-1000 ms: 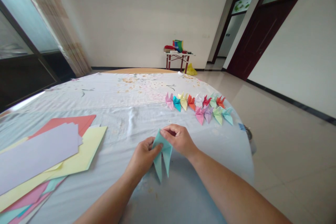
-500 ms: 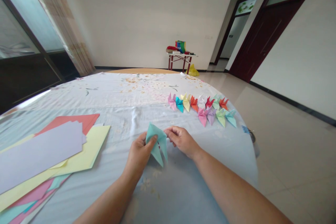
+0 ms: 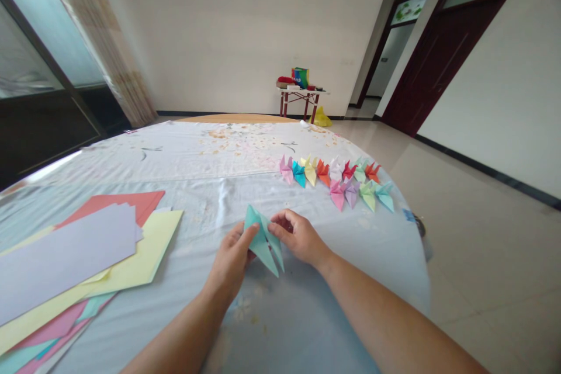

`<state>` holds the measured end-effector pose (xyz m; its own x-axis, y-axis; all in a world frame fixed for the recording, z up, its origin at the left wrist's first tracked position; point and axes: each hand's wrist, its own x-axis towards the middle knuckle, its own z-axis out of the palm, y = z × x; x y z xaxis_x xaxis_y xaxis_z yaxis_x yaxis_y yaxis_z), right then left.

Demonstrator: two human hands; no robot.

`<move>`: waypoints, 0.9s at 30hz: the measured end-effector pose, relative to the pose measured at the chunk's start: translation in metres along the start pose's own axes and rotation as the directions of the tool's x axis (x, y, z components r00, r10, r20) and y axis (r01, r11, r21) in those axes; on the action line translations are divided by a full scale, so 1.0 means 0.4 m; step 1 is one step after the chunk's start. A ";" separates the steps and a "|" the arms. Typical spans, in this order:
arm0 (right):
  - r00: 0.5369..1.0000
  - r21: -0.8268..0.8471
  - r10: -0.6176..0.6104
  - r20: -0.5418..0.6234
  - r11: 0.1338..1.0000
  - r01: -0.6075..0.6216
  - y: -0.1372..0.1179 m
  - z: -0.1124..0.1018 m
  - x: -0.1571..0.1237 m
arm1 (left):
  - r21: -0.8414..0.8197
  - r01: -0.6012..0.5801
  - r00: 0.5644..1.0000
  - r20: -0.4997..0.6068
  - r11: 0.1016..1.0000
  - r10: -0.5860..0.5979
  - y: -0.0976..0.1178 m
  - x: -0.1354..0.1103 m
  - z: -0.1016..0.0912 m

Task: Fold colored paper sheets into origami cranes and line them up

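A person's two bare hands are working a turquoise paper fold [image 3: 263, 248] above the near middle of a cloth-covered round table [image 3: 302, 321]. The left hand [image 3: 231, 251] is gripping the piece by its left side, thumb pressing on the front face and the other fingers tucking behind. The right hand [image 3: 300, 236], standing clear of the paper half a second ago, is now closing back in, thumb and forefinger narrowing at the upper right edge; whether they are pinching hard or only touching cannot be told.

The piece itself is leaning differently: its two pointed legs, hanging almost straight down a second ago, are now slanting toward the near right and lying closer together. The change is suggesting that the sheet is being turned so the right-hand flap can be handled, with the folding apparently well along but unfinished, as both legs are still hanging as plain points.

To the far right, folded paper birds [image 3: 337, 194] in many colors are standing in two rows, unmoved. On the left, a spread of loose colored paper sheets [image 3: 87, 251] is lying untouched, well apart from both hands.
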<state>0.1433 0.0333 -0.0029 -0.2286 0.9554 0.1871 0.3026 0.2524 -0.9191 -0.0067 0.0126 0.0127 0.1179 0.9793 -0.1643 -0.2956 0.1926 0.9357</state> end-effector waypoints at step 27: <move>0.992 -0.149 -0.058 -0.110 0.988 0.041 -0.034 0.008 -0.011 | 0.480 -0.340 0.891 -0.111 0.809 0.440 -0.020 -0.003 -0.011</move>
<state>0.1372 0.0250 0.0078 -0.1425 0.9502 0.2770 0.4278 0.3115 -0.8485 -0.0086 0.0101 0.0042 -0.1302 0.9642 0.2311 0.1755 -0.2070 0.9625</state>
